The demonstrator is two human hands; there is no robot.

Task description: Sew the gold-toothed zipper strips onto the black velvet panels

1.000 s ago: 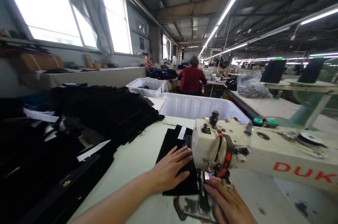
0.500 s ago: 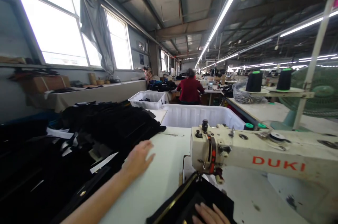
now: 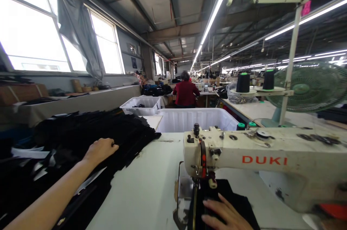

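Note:
My left hand (image 3: 101, 150) is over the heap of black cloth pieces (image 3: 89, 128) on the left, its fingers closed on the edge of a black cloth piece. My right hand (image 3: 226, 213) lies with fingers spread on a black fabric piece (image 3: 244, 203) with a gold-toned zipper strip (image 3: 194, 201) along its left side. That fabric lies under the head of a cream sewing machine (image 3: 199, 154), where the strip runs up to the presser foot. The far end of the fabric is hidden behind the machine head.
A large white plastic bin (image 3: 195, 118) stands beyond the table, with a smaller white bin (image 3: 141, 105) to its left. Thread cones (image 3: 243, 82) sit on a stand at the right, before a green fan (image 3: 303, 87). A person in dark red (image 3: 185, 92) sits farther off.
My left hand has moved left from above the white table onto the black heap and closed. The fabric under my right hand has turned, its zipper strip now pointing straight at the machine.

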